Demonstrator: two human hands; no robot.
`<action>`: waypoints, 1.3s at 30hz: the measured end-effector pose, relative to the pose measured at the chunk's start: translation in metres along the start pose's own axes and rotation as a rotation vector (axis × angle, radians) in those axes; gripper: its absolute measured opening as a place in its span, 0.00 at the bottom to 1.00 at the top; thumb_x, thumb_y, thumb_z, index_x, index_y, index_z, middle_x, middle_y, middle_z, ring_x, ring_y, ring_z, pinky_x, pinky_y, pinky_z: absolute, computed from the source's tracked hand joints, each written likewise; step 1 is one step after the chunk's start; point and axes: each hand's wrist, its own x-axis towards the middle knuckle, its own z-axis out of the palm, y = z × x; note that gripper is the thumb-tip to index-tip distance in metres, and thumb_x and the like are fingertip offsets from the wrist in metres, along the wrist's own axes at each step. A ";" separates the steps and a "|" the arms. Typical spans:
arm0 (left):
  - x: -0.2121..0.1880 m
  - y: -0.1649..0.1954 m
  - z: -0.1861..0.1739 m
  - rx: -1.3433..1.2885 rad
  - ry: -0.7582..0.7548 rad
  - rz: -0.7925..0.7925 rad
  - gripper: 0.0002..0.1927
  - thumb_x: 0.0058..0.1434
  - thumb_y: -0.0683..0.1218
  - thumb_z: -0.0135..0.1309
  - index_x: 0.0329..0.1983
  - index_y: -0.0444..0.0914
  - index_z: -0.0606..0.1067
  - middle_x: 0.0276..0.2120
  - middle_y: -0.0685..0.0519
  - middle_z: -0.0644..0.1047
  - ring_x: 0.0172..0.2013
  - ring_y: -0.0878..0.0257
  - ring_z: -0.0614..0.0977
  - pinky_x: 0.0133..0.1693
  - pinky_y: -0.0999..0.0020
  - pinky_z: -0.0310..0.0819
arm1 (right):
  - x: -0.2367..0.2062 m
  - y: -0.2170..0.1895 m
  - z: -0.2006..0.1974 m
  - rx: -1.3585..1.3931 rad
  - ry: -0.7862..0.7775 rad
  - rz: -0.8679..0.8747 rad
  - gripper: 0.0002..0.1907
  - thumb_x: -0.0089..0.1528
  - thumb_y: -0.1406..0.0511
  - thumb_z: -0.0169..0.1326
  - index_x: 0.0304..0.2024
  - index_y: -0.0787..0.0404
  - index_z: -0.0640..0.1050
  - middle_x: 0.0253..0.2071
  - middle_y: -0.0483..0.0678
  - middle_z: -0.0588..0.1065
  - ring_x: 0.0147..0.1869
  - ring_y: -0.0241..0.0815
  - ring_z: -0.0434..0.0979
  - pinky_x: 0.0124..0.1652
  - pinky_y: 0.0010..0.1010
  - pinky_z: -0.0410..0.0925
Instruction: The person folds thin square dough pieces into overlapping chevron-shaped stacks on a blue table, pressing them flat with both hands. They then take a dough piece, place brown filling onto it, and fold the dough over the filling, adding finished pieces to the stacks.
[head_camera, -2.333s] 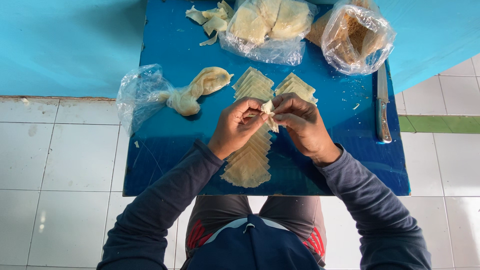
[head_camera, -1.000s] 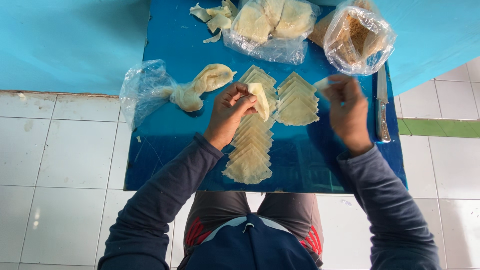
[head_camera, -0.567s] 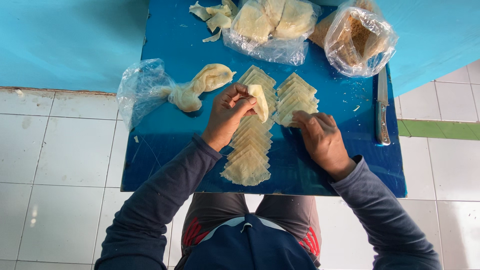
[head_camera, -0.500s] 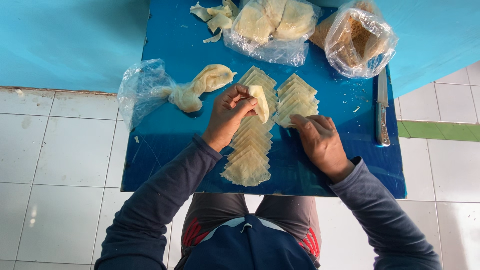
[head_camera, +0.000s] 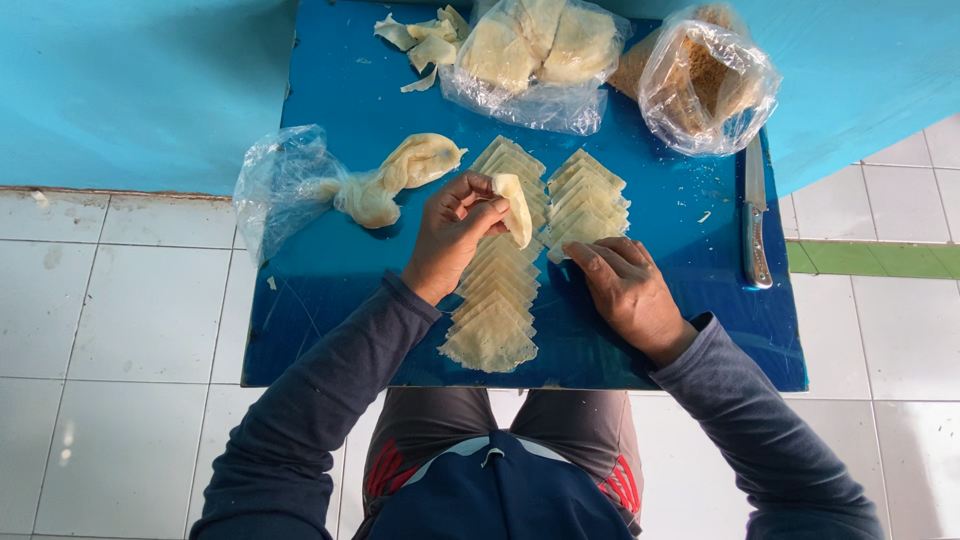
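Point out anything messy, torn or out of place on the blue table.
Mostly tidy: the pale triangular dough sheets lie in neat overlapping rows. Odd bits are the torn dough scraps loose at the far edge of the blue table, small crumbs near the metal knife, and a crumpled clear plastic bag overhanging the left edge.

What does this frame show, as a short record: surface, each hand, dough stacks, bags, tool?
surface: blue table over white tiled floor
left hand: holds a folded wrapper
right hand: fingertips at the near edge of the right stack
middle row: overlapped wrappers running toward the person
bags: crumpled bag left, dough bag, brown filling bag
tool: knife at right
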 end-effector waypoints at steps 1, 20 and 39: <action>0.000 0.000 0.000 0.003 -0.006 0.002 0.05 0.69 0.42 0.56 0.46 0.37 0.75 0.43 0.53 0.81 0.44 0.67 0.84 0.46 0.68 0.84 | 0.001 0.000 0.000 -0.006 -0.001 0.001 0.21 0.63 0.72 0.58 0.59 0.63 0.73 0.47 0.54 0.81 0.51 0.54 0.81 0.49 0.43 0.72; -0.013 0.009 0.018 0.370 -0.219 0.232 0.08 0.67 0.40 0.61 0.46 0.33 0.76 0.41 0.54 0.81 0.42 0.71 0.83 0.42 0.76 0.82 | 0.030 -0.035 0.022 1.128 0.194 0.531 0.19 0.66 0.73 0.60 0.57 0.67 0.71 0.47 0.47 0.76 0.51 0.35 0.79 0.51 0.29 0.74; -0.005 0.000 0.002 0.077 -0.129 0.092 0.05 0.69 0.40 0.56 0.42 0.36 0.71 0.37 0.56 0.77 0.38 0.72 0.78 0.42 0.73 0.76 | -0.002 0.049 -0.028 0.625 0.458 0.615 0.05 0.76 0.72 0.54 0.53 0.69 0.76 0.46 0.51 0.78 0.47 0.40 0.78 0.46 0.32 0.73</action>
